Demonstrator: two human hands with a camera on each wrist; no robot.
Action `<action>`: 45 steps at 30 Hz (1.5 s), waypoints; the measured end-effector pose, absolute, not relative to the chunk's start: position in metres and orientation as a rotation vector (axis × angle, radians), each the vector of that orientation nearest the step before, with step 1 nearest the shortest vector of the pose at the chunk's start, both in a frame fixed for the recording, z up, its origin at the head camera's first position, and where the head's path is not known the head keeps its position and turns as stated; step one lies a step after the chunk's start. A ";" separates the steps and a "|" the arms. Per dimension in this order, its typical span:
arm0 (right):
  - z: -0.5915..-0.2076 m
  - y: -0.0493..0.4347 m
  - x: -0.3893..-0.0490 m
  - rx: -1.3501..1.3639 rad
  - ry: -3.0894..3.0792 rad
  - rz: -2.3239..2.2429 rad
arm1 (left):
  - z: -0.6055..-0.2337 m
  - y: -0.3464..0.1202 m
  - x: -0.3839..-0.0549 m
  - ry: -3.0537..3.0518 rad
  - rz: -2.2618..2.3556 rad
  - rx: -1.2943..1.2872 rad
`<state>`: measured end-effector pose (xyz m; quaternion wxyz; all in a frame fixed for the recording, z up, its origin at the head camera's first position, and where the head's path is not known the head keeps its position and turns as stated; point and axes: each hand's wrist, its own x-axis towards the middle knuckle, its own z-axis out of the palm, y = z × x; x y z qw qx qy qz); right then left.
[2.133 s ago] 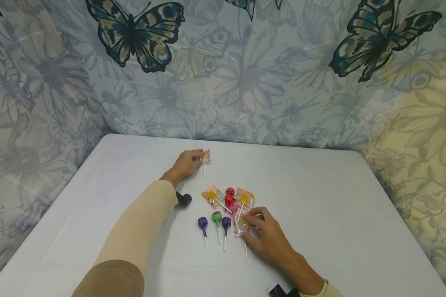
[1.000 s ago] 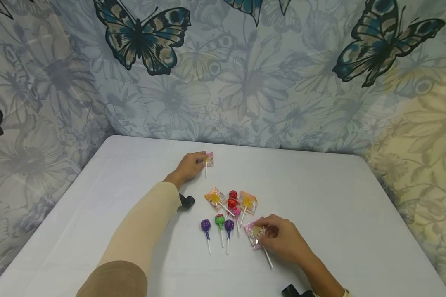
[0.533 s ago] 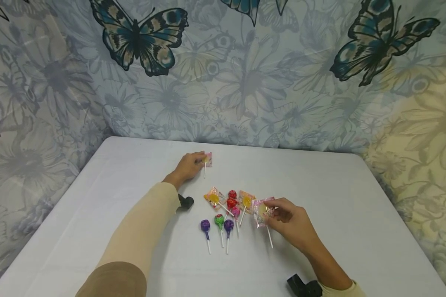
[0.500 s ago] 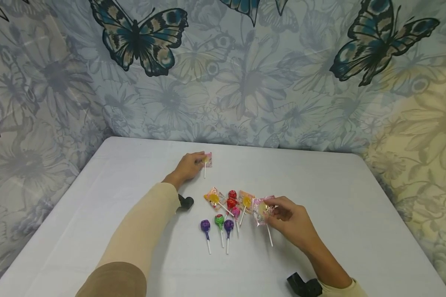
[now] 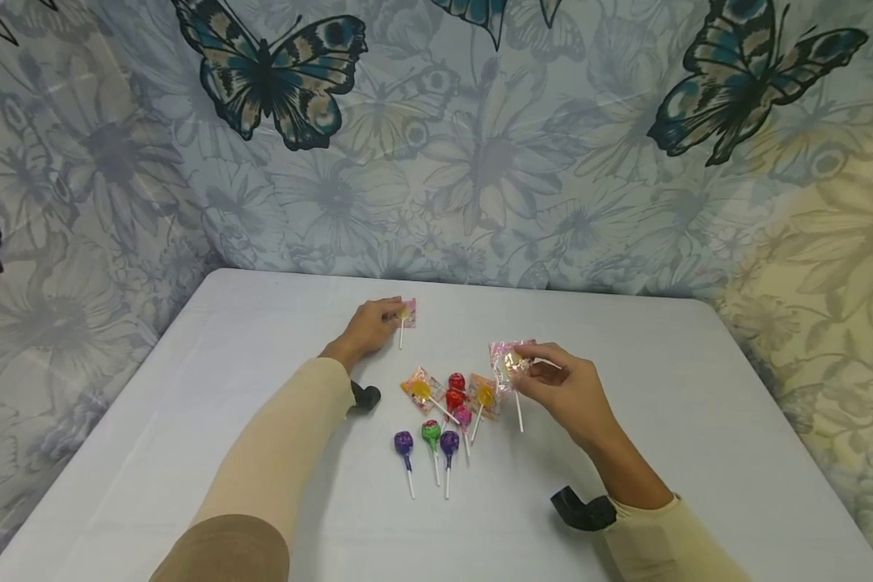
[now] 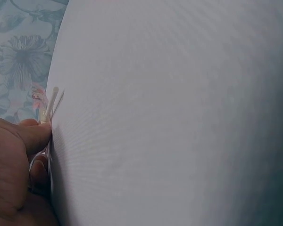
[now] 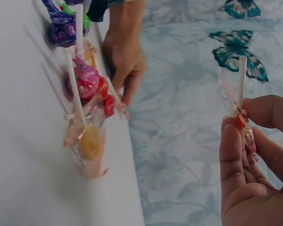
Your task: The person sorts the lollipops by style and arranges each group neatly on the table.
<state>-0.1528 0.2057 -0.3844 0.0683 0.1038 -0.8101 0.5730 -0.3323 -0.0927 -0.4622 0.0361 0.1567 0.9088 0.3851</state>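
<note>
- Left: I see the left hand (image 5: 364, 326) pinching a wrapped lollipop (image 5: 409, 312), probably to steady it, near the far edge of the tabletop (image 5: 684, 404).
- Middle: loose lollipops (image 5: 454, 399) crowd together; one stick (image 5: 442, 409) across neighbours may get in the way.
- Right: the right hand (image 5: 569, 398), its grip pinching, holds a pink-wrapped lollipop (image 5: 508, 362) above the tabletop.
</note>
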 end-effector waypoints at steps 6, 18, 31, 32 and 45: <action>-0.381 0.194 -0.174 0.258 -2.393 1.847 | -0.463 -0.095 -0.332 2.788 1.189 0.471; -0.377 0.178 -0.216 0.165 -2.354 1.936 | -0.462 -0.093 -0.334 2.777 1.188 0.467; -0.389 0.157 -0.263 0.147 -2.377 1.995 | -0.460 -0.093 -0.332 2.783 1.177 0.458; -0.390 0.155 -0.266 0.140 -2.389 1.990 | -0.460 -0.093 -0.332 2.785 1.174 0.458; -0.412 0.136 -0.294 0.052 -2.520 1.906 | -0.460 -0.093 -0.331 2.790 1.180 0.446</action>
